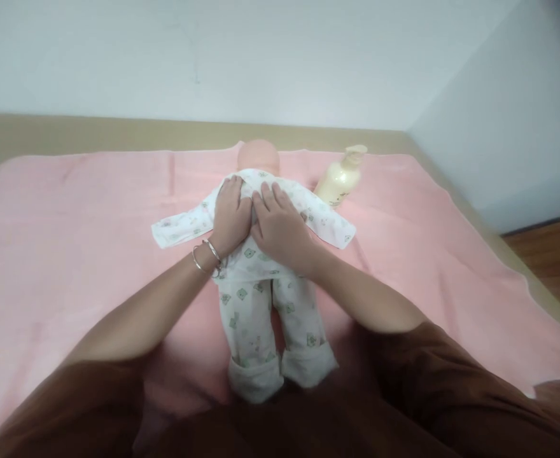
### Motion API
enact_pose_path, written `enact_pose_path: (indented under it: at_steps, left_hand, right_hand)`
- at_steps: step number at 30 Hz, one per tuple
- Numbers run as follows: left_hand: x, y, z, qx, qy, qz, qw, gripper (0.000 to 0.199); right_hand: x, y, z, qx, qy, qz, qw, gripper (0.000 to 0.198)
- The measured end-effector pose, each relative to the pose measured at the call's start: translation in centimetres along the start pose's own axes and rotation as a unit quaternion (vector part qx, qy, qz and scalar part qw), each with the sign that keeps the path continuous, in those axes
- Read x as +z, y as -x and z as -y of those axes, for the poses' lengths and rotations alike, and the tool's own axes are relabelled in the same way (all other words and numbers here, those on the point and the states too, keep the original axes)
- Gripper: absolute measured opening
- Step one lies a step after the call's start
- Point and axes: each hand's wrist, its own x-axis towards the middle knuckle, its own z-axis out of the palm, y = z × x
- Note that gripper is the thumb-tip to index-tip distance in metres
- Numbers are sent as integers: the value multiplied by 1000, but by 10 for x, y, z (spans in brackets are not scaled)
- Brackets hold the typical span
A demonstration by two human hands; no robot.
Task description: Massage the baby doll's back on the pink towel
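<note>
Pink blanket [70, 254] spread wide; left hand [232, 216], bangles [212, 250] at the wrist, rests palm down, fingers outstretched, on the printed shirt [242, 261] of a doll [258, 158] lying at the blanket's middle; right hand [280, 226] rests flat on the same shirt, just beside it, fingers slightly apart; pump bottle [340, 181] located near the right-side sleeve [330, 222]

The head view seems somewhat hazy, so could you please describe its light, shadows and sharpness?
Head view: soft, hazy light; head view: the pump bottle has lettering too blurred to read; head view: the pink cloth darkens in shadow beside the trousers.
</note>
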Motion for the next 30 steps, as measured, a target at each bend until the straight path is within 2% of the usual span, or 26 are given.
enact_pose_path:
  at_steps: [7, 11, 15, 18, 22, 27, 30]
  left_hand:
    - [1, 7, -8, 7, -43, 14, 999, 65]
    - [1, 12, -16, 20, -68, 24, 997, 64]
    - [1, 31, -31, 65, -84, 29, 994, 63]
    - [0, 43, -43, 73, -95, 53, 991, 64]
    - [-3, 33, -40, 48, -62, 75, 994, 66]
    - [-8, 4, -16, -21, -24, 60, 998, 70]
    - [-8, -2, -8, -20, -14, 50, 998, 70]
  right_hand:
    - [-1, -33, -36, 87, -88, 28, 992, 70]
    - [4, -37, -43, 89, -94, 12, 992, 70]
    - [5, -37, -46, 80, -101, 20, 991, 70]
    - [2, -39, -50, 67, -89, 28, 993, 69]
    - [-2, -32, -39, 65, -41, 30, 997, 66]
    - [-1, -2, -1, 30, 25, -7, 999, 62]
    - [-2, 6, 10, 10, 19, 4, 1000, 62]
